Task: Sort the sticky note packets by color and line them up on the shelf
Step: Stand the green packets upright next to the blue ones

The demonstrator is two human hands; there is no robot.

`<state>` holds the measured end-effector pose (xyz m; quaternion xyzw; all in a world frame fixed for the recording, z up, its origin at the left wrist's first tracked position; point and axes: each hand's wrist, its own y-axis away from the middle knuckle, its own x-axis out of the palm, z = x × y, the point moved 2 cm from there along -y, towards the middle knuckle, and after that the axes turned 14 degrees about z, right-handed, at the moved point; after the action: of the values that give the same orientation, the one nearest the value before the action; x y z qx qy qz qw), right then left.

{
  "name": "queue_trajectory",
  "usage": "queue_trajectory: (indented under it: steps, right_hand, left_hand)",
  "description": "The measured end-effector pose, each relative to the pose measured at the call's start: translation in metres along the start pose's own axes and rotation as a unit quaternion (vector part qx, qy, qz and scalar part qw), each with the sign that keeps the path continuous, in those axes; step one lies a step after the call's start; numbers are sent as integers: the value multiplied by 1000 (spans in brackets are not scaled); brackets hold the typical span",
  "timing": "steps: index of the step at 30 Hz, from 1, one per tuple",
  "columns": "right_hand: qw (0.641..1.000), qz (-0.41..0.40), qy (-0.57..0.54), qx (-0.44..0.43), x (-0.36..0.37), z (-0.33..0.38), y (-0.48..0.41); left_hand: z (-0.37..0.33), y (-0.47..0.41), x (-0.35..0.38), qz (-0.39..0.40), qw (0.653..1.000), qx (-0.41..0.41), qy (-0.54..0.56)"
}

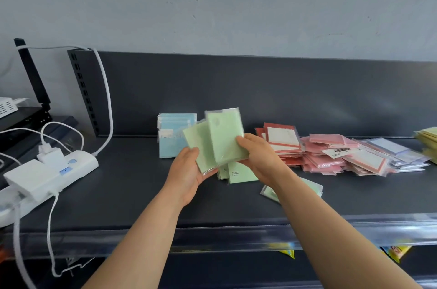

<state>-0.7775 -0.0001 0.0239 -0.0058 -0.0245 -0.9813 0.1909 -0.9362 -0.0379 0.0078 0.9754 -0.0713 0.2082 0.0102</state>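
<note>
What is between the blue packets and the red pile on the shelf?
In the head view, the green packets, held up by the left hand and right hand, fill that stretch; a green stack lies on the shelf beneath them.

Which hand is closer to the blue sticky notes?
Left. The left hand sits just in front of the blue sticky notes; the right hand is farther off to their right. Both hold green packets.

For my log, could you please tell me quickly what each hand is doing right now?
Left hand: holds the green packets.
Right hand: grips the same green packets.
</note>
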Motion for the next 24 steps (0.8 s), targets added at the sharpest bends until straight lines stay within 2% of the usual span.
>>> queue_trajectory:
  steps: [5, 11, 15, 18, 21, 24]
  right_hand:
    - [996, -5, 87, -1, 11, -3, -3]
    - [995, 24, 91, -26, 14, 0, -1]
    - [985, 47, 159, -47, 3, 10, 6]
    - [975, 74, 206, -48, 1, 15, 10]
    - [963, 24, 263, -50, -13, 17, 11]
    - [918, -32, 395, -17, -34, 11, 15]
  left_hand:
    - [-4, 0, 14, 73, 997, 13, 6]
    - [-1, 1, 10, 88, 989, -13, -115]
    - [-12, -1, -7, 22, 990, 23, -135]
    - [-23, -5, -18, 10, 973, 10, -228]
    - [-24, -3, -27, 5, 960, 5, -279]
    - [-21, 2, -44, -62, 967, 15, -247]
